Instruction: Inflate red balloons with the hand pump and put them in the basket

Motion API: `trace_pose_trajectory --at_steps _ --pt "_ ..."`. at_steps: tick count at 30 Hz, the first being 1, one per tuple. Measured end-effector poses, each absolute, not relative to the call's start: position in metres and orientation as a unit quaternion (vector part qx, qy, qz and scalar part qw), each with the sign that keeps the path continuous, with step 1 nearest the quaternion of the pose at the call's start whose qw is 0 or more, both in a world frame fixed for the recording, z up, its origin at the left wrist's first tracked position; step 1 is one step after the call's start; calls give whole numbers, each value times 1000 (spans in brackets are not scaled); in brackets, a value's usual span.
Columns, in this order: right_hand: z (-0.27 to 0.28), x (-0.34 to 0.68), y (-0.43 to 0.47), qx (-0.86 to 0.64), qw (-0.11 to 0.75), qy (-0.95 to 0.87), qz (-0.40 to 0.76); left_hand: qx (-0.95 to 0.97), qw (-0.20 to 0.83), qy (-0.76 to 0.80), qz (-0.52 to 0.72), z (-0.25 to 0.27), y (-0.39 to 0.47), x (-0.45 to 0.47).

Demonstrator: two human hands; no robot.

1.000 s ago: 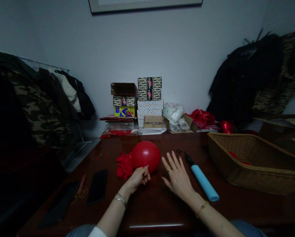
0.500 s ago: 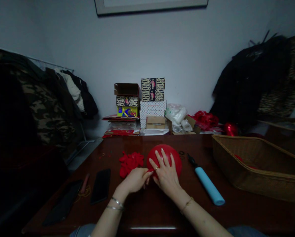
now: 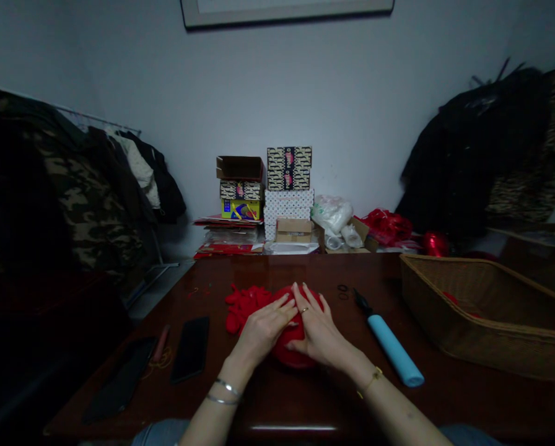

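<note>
A red inflated balloon (image 3: 292, 355) rests on the table in front of me, largely covered by my hands. My left hand (image 3: 264, 325) lies over its upper left side, fingers together and pointing to the right. On the other side, my right hand (image 3: 318, 328) clasps the balloon with its fingers stretched over the top and its thumb low. The fingertips of both hands meet near the balloon's top. Its neck is hidden from view. A pile of uninflated red balloons (image 3: 244, 305) lies just left of it.
On the right are a light-blue hand pump (image 3: 394, 350) and a wicker basket (image 3: 486, 341) holding something red. A black phone (image 3: 190, 349) and a dark flat pouch (image 3: 119, 381) lie at left. Stacked boxes (image 3: 289, 207) stand behind the dark wooden table (image 3: 282, 406).
My left hand has left the balloon's neck and moved up onto its side. The balloon has shifted toward me and turned, and my right hand has moved down its right side.
</note>
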State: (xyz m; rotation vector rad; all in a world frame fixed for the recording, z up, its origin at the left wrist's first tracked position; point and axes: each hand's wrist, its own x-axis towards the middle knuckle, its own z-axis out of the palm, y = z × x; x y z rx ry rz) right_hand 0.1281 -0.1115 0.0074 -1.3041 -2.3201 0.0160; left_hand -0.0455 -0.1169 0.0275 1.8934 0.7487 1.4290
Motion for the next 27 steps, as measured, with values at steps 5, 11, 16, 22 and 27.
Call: trace_pose_trajectory --at_steps 5,11,16,22,27 --pt "6 136 -111 -466 288 -837 -12 581 444 337 593 15 -114 -41" --pt "-19 119 -121 -493 395 -765 -127 550 276 449 648 -2 -107 -41" --pt "-24 93 -126 -486 364 -780 -150 694 -64 536 476 -9 -109 -37" --pt "-19 92 -116 -554 348 -742 -146 762 -189 479 392 -6 -113 -39" --pt "-13 105 -114 -540 323 -772 -85 784 -183 435 403 0 -109 -49"
